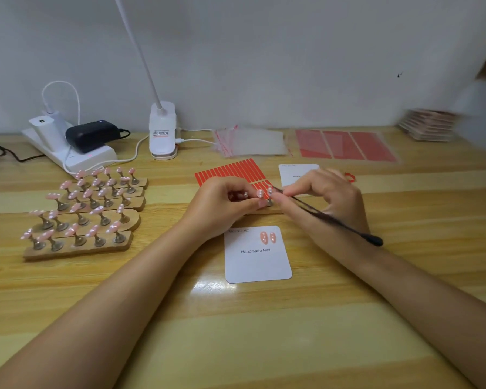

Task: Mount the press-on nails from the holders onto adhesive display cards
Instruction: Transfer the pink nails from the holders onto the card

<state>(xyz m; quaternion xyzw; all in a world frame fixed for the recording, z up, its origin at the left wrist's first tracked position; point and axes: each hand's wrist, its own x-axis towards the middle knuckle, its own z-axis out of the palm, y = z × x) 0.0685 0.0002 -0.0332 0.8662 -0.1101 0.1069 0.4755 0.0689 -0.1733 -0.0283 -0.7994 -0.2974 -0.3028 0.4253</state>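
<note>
Press-on nails (260,193) are being lifted from a wooden holder (267,210) lying on the worktop (264,332) between the hands, just beyond the display card (257,255), which is already carrying two mounted nails (267,237). Left hand (222,204) is pinching a nail stand with curled fingers; right hand (317,192) is gripping a thin dark tool (328,217) whose tip is meeting a nail. Likely faults: the tool slipping and flicking the small glossy nail away, or scratching its finish. Further loaded holders (82,211) are waiting at left, well apart from both hands.
</note>
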